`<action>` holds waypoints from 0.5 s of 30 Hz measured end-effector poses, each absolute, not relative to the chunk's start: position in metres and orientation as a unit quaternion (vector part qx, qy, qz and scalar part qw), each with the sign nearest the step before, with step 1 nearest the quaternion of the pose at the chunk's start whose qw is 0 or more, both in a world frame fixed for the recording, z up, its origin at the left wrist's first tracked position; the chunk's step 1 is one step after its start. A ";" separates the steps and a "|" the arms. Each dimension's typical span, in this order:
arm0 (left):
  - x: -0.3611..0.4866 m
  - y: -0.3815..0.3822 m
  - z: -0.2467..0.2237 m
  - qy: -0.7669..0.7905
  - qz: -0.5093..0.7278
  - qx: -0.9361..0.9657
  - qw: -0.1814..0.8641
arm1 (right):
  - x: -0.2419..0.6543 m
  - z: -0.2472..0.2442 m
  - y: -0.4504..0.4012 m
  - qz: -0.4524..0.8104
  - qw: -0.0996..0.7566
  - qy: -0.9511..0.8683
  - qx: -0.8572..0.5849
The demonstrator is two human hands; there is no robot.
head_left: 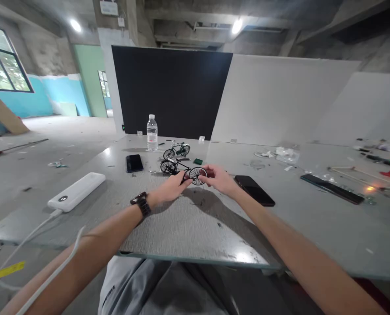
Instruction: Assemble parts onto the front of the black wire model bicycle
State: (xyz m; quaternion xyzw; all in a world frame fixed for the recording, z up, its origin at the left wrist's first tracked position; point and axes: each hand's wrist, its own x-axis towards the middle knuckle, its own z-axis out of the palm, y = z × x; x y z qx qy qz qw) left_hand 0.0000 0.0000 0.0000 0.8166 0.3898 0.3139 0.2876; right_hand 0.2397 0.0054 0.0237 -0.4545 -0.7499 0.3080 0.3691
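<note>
A small black model bicycle (168,166) is held between my hands just over the grey table. My left hand (172,187) is closed on its frame, close to the right-hand wheel. On the other side, the fingers of my right hand (218,180) pinch that wheel (198,176) at its rim and hub. Part of the bicycle's frame is hidden behind my left fingers. Just beyond it stands a second, dark green model bicycle (177,151). A small green block (198,161) lies behind the held wheel.
A water bottle (152,133) stands at the back. Phones (134,163) lie left and right (254,190) of my hands. A white power bank (77,191) with a cable lies at the left. Plastic scraps (285,154) and a long dark phone-like object (332,188) are at the right.
</note>
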 end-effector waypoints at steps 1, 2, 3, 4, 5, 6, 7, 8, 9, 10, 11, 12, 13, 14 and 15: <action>0.001 0.000 0.000 0.390 0.319 0.814 0.288 | 0.236 0.023 0.003 0.327 0.374 -0.747 -0.443; 0.002 0.000 0.000 0.391 0.326 0.811 0.288 | 0.232 0.021 0.001 0.338 0.380 -0.744 -0.433; 0.003 -0.001 0.001 0.392 0.332 0.808 0.288 | 0.229 0.020 0.000 0.342 0.387 -0.743 -0.426; 0.003 -0.002 0.002 0.392 0.338 0.804 0.292 | 0.227 0.020 0.000 0.338 0.394 -0.743 -0.423; 0.003 -0.003 0.004 0.392 0.343 0.800 0.298 | 0.227 0.019 0.000 0.326 0.404 -0.743 -0.423; 0.004 -0.004 0.006 0.392 0.348 0.795 0.305 | 0.227 0.019 0.001 0.308 0.418 -0.742 -0.425; 0.004 -0.005 0.008 0.393 0.352 0.790 0.311 | 0.228 0.020 0.002 0.288 0.434 -0.739 -0.427; 0.003 -0.005 0.010 0.396 0.355 0.786 0.315 | 0.230 0.020 0.003 0.271 0.450 -0.735 -0.429; 0.003 -0.006 0.011 0.399 0.358 0.783 0.317 | 0.231 0.020 0.005 0.258 0.465 -0.730 -0.429; 0.003 -0.006 0.012 0.403 0.361 0.780 0.316 | 0.233 0.021 0.006 0.251 0.479 -0.724 -0.429; 0.003 -0.006 0.012 0.407 0.365 0.776 0.315 | 0.234 0.022 0.006 0.249 0.489 -0.718 -0.427; 0.003 -0.006 0.013 0.410 0.369 0.772 0.316 | 0.235 0.022 0.007 0.249 0.497 -0.714 -0.426; 0.003 -0.006 0.013 0.411 0.373 0.768 0.321 | 0.235 0.023 0.006 0.250 0.502 -0.710 -0.425; 0.003 -0.006 0.012 0.408 0.378 0.763 0.329 | 0.235 0.024 0.005 0.252 0.502 -0.709 -0.426; 0.003 -0.006 0.012 0.403 0.384 0.759 0.339 | 0.233 0.025 0.003 0.257 0.497 -0.709 -0.428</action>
